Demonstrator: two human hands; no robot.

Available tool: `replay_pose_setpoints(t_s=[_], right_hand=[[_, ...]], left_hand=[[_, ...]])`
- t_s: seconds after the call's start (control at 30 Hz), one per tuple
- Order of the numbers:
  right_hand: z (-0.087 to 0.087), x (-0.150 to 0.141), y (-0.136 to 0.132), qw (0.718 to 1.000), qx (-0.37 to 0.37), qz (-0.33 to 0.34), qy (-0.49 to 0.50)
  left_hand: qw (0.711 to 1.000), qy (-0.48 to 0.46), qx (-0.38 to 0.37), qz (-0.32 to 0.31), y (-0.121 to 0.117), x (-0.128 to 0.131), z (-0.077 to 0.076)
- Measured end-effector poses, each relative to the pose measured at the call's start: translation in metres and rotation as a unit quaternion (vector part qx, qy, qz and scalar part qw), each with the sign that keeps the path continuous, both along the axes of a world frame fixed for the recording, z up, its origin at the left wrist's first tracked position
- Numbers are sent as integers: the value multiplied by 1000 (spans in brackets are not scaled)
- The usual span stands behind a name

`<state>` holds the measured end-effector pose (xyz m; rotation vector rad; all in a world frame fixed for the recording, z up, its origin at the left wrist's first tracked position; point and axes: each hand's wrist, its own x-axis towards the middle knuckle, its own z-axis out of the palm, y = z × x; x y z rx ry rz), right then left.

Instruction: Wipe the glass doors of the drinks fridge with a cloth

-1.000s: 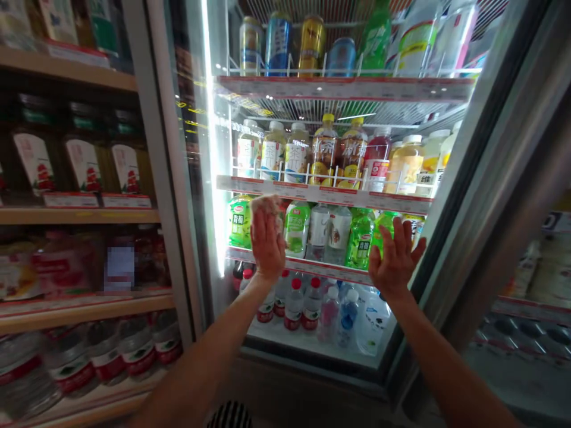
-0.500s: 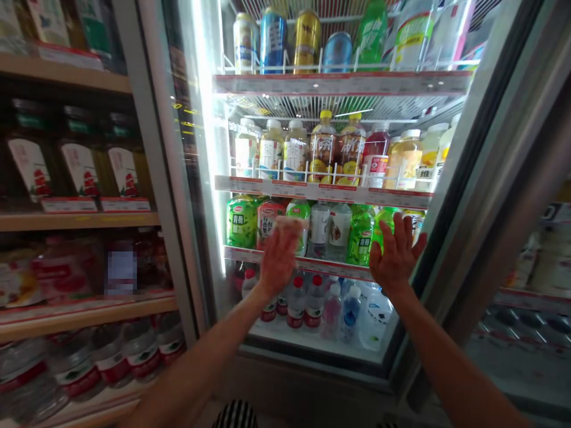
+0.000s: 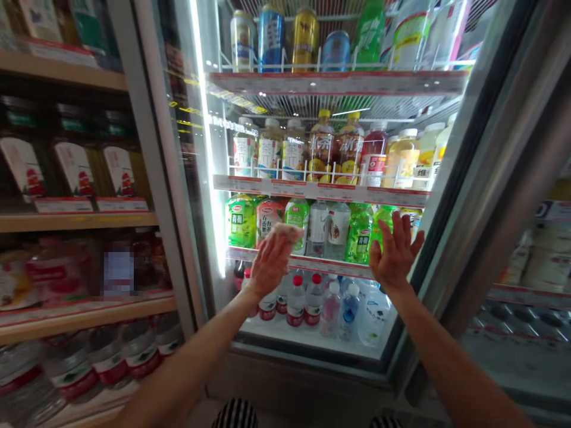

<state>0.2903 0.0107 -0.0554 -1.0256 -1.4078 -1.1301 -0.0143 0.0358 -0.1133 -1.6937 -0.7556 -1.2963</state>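
My left hand (image 3: 270,261) is pressed on a crumpled pale cloth (image 3: 289,233), whose edge shows past the fingertips. Hand and cloth are at the glass door (image 3: 267,106) of a lit drinks cooler, in front of the third shelf. Fingers spread, my right hand (image 3: 394,252) holds nothing and appears to lie flat against the same glass, further right. Behind the glass, between the hands, stand clear bottles (image 3: 338,230) and a green bottle (image 3: 359,235).
Cans (image 3: 306,38) and bottles fill the cooler's upper shelves; red-capped water bottles (image 3: 295,302) stand at the bottom. To the left, wooden shelves (image 3: 80,222) hold more bottles. A metal door frame (image 3: 486,172) runs up the right side. Striped fabric (image 3: 235,414) shows below.
My left hand has moved slightly left with the cloth across the glass. My right hand has stayed nearly in place. The view has shifted a little.
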Motion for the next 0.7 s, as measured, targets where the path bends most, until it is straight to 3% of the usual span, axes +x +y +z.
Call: replay_pose_setpoints(t_s=[0.07, 0.1, 0.13, 0.2, 0.27, 0.33, 0.4, 0.47, 0.5, 0.57, 0.63, 0.7], right_hand=[[0, 1, 0, 1000, -1, -2, -3], [0, 1, 0, 1000, -2, -3, -3], [0, 1, 0, 1000, -4, -3, -2], [0, 1, 1, 1000, -4, 1, 1], [-1, 1, 2, 1000, 0, 11, 3], [-1, 1, 2, 1000, 6, 25, 1], [-2, 3, 4, 999, 11, 37, -2], [-3, 4, 4, 999, 9, 45, 1], [-3, 4, 5, 999, 5, 49, 5], [-4, 5, 5, 998, -8, 58, 21], [-5, 4, 5, 997, -19, 62, 36], [-6, 4, 6, 997, -18, 63, 32]], left_hand=[[998, 68, -10, 0, 1, -7, 0], [1000, 27, -14, 4, 3, -16, 3], [998, -63, -9, 9, 6, -28, 7], [965, -260, 13, 21, 13, -48, 16], [937, -346, 36, 32, 16, -53, 19], [963, -267, 26, 33, 14, -43, 15], [997, -70, 1, 22, 8, -27, 12], [996, 87, -2, 17, 5, -20, 16], [995, 100, 1, 22, 5, -21, 21], [999, -18, 12, 50, 8, -31, 39], [977, -191, 27, 85, 13, -38, 57], [967, -231, 28, 99, 15, -34, 65]])
